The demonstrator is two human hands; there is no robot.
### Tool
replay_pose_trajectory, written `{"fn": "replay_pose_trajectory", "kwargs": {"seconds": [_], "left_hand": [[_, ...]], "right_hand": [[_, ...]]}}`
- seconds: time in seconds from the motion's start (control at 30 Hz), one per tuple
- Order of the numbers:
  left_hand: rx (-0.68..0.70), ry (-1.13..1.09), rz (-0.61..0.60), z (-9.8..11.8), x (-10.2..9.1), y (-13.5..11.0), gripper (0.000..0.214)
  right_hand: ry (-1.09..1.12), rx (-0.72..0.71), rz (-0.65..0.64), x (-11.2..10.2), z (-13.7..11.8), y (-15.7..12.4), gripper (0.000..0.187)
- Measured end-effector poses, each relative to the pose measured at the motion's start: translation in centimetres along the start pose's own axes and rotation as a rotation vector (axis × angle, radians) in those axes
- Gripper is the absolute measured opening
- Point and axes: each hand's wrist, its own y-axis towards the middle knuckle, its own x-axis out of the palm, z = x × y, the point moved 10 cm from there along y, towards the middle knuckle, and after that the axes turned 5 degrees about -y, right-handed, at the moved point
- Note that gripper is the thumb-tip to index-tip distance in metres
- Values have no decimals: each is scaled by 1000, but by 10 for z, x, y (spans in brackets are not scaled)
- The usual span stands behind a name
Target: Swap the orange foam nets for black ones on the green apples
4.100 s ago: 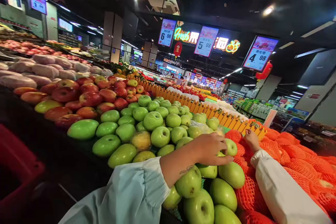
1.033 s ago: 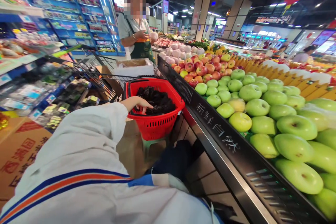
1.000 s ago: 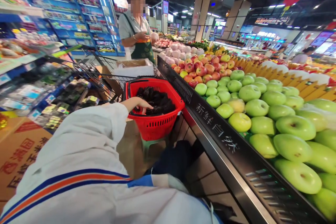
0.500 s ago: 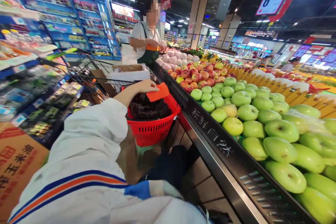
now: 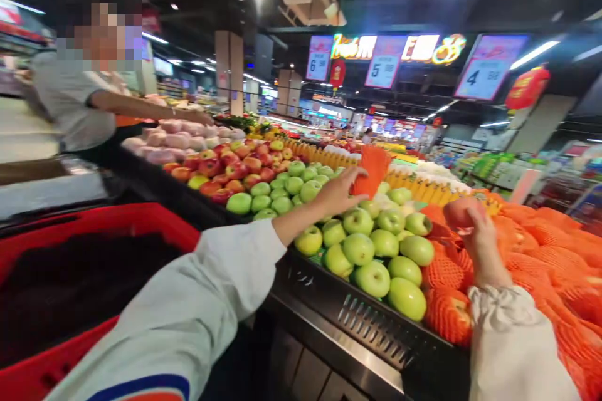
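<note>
My left hand (image 5: 336, 193) is closed on an orange foam net sleeve (image 5: 372, 169), which stands up from its fingers above the green apples (image 5: 358, 248). To the right, my right hand (image 5: 483, 243) grips a reddish round apple (image 5: 461, 212) between thumb and fingers. Below that hand lie fruits in orange foam nets (image 5: 449, 314), spread over the right end of the display. The nets look stretched around apples. Motion blurs the fruit in my right hand a little.
A red basket (image 5: 176, 218) with dark contents stands at the lower left. Red apples (image 5: 230, 163) and pale pink wrapped fruit (image 5: 176, 136) fill the far display. A co-worker (image 5: 78, 97) reaches over it. The black display edge (image 5: 329, 301) runs along the front.
The view has swung right. My left hand, with the orange sleeve, has gone from over the basket to over the green apples. My right hand has come into view holding an apple.
</note>
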Motion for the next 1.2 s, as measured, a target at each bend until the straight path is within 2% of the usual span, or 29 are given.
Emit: {"fn": "replay_pose_trajectory", "kwargs": {"seconds": [0.07, 0.13, 0.2, 0.27, 0.37, 0.43, 0.57, 0.67, 0.77, 0.9, 0.97, 1.03, 1.07, 1.1, 1.13, 1.2], "left_hand": [[-9, -87, -2, 14, 50, 24, 33], [-62, -188, 13, 17, 87, 42, 23], [-117, -277, 0, 11, 113, 52, 17], [-154, -323, -38, -1, 128, 55, 17], [-201, -360, -95, -23, 135, 50, 21], [-227, -373, -150, -31, 139, 45, 44], [-206, -343, -325, -24, 152, 35, 86], [-190, -262, -468, -17, 164, 30, 103], [-170, -226, -539, -15, 171, 29, 110], [-146, -200, -524, -16, 170, 32, 106], [-128, -191, -504, -15, 168, 34, 100], [-112, -190, -500, -13, 167, 34, 96], [-102, -186, -507, -12, 167, 33, 96], [-86, -181, -515, -10, 167, 32, 95], [-65, -176, -523, -8, 167, 31, 94], [-15, -174, -535, -3, 167, 30, 94]], "right_hand": [[-118, 1, -26, 3, 1, -3, 76], [-325, -129, -184, 20, -18, -11, 89], [-488, -265, -382, 41, -37, -24, 89], [-529, -314, -487, 52, -51, -33, 81], [-541, -368, -540, 60, -65, -42, 78], [-528, -401, -549, 65, -71, -46, 80], [-296, -375, -543, 75, -78, -53, 82], [-158, -336, -630, 92, -80, -63, 85], [-138, -312, -692, 102, -82, -70, 87], [-136, -234, -702, 98, -79, -70, 100], [-120, -201, -763, 97, -76, -72, 105], [-65, -180, -842, 97, -74, -74, 96], [-23, -175, -854, 96, -74, -73, 85], [17, -180, -824, 92, -74, -69, 72], [43, -196, -741, 85, -75, -62, 59], [33, -262, -468, 62, -78, -44, 44]]}}
